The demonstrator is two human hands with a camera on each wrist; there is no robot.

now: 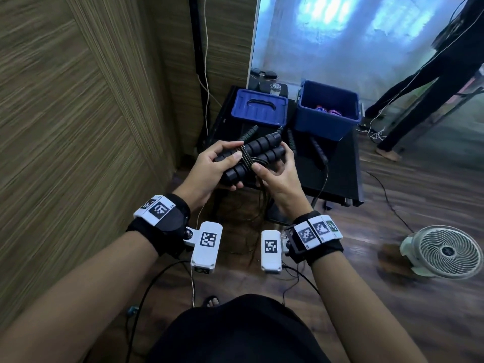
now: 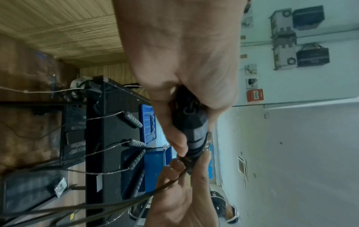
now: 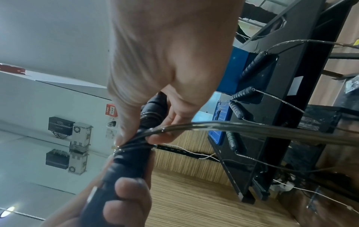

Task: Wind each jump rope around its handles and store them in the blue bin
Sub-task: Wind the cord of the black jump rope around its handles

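Black and low, the table [image 1: 340,179] carries everything within reach of the standing person, which is presumably why the work is done right over its near edge. On its far side sits the blue bin [image 1: 327,113], open, with something purple and pink already lying in it (too small to name); its lid [image 1: 259,108] lies flat beside it, out of the way for dropping things in. More jump ropes [image 1: 318,150] wait on the table, unwound, cords trailing off the edge. Above them the left hand [image 1: 209,166] clamps a pair of black ribbed handles [image 1: 262,150] side by side, thumb pressing the turns already laid so they cannot slip. The right hand [image 1: 277,174] pinches the loose cord [image 3: 213,127] close to the handles, keeping it taut for what looks like the next turn.
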